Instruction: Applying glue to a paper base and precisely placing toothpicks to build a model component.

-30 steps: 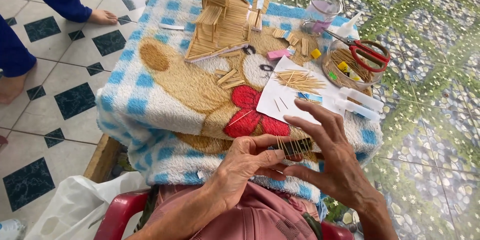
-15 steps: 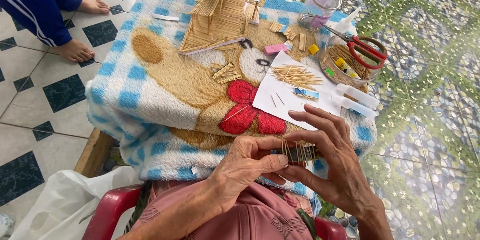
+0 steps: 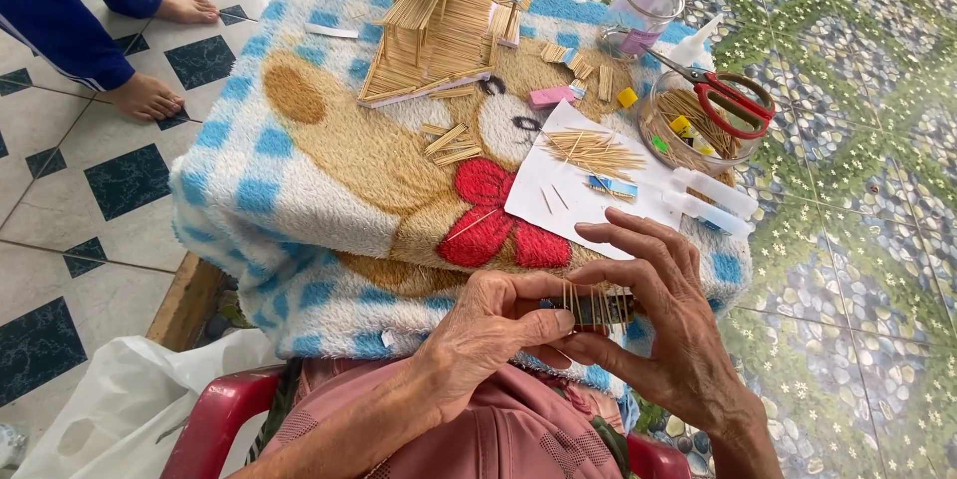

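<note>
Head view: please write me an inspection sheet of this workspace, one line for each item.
Surface: blue checked blanket with a bear picture, covering a low table.
Job's things: row of toothpicks held between both hands; toothpick house; loose toothpicks on white paper.
Clutter: red scissors over a round basket, glass jar, white glue bottles.
Grippers: left hand and right hand pinch the row.
Cables: nothing seen.
Surroundings: tiled floor, another person's bare feet, white plastic bag.

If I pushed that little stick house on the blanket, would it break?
Probably. The stick house looks built from thin wooden sticks, so it is likely light and fragile. It stands tall on a soft fluffy blanket, so a push may tip it rather than slide it.
</note>
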